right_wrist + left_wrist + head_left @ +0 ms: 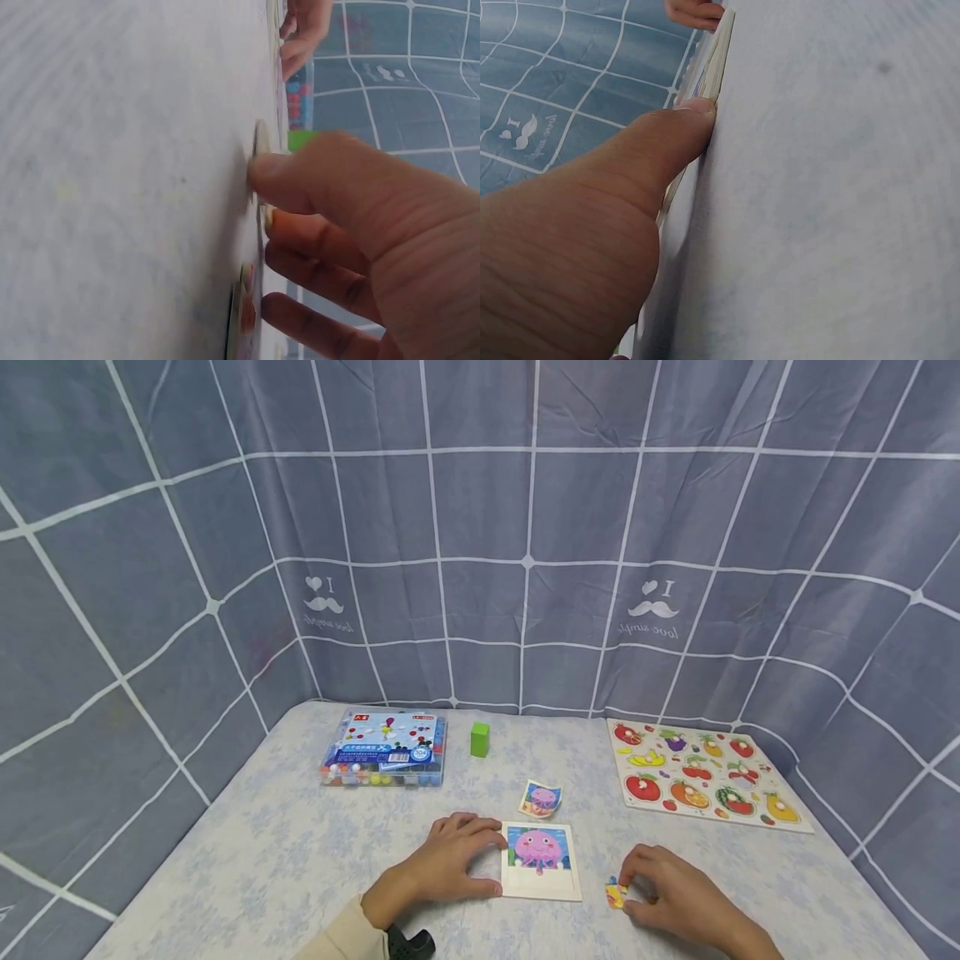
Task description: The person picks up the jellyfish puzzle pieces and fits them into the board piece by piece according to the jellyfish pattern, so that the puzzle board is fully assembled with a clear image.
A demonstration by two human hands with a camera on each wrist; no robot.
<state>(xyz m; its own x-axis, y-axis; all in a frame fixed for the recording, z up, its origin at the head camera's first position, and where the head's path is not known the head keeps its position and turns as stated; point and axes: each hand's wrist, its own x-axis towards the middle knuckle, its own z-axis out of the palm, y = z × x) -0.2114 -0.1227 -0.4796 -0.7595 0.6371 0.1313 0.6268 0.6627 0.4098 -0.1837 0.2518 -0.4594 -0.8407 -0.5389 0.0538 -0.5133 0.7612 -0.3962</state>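
Note:
A square jigsaw board (pixel 537 860) lies on the table; its upper part shows a pink jellyfish, and its lower part is bare cream. My left hand (pixel 459 860) rests at the board's left side, fingers spread, with the index fingertip near the upper edge and the thumb at the lower corner. In the left wrist view the thumb (pixel 649 154) touches the board's edge. To the right of the board, my right hand (pixel 678 893) pinches a small yellow and blue puzzle piece (pixel 616 893) between thumb and fingers, close over the tabletop.
Just behind the board lies a small jellyfish picture card (pixel 541 799). Further back stand a green block (pixel 480 740) and, at the left, a clear plastic case of coloured beads (pixel 386 750). A fruit peg puzzle (pixel 697 772) lies at the right. Grey-blue checked curtains surround the table.

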